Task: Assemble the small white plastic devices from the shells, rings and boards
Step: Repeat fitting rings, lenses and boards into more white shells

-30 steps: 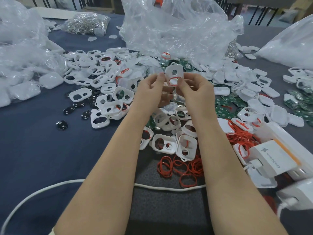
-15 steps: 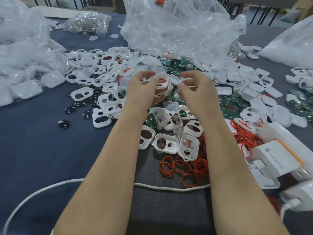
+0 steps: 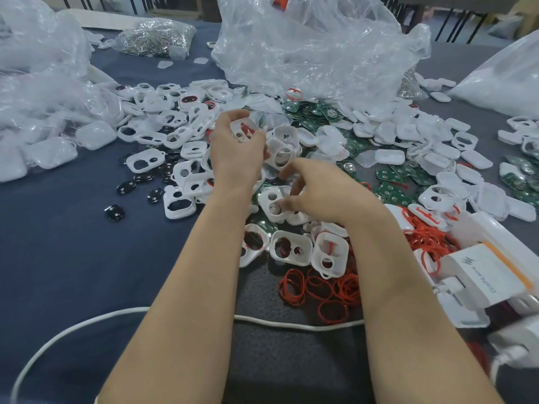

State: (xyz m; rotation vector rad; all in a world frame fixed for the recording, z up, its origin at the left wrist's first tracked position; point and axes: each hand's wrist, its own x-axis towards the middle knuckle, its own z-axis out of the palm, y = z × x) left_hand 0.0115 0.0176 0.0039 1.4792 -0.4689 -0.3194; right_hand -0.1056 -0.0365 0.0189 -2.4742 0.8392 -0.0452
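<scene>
**Ringed shell kept; right hand off for the next part**

Grips a white shell (image 3: 234, 127) in the left hand (image 3: 236, 153), raised over the heap at the middle of the table (image 3: 73, 243), fingers curled round its rim, with a red ring (image 3: 245, 130) apparently seated in one opening. Held that shell up in both hands a second ago. Has since let go with the right hand (image 3: 318, 191) and lowered it to the loose shells (image 3: 264, 203) nearer the body. Reaches there with fingers loosely bent and, blurred as they are, seemingly grasping nothing yet. Suggests the ring step on this shell is finished. Probably calls next for a green board (image 3: 390, 179) or a mating shell. Leaves spare rings (image 3: 318, 290) scattered on the table just below the heap.
</scene>
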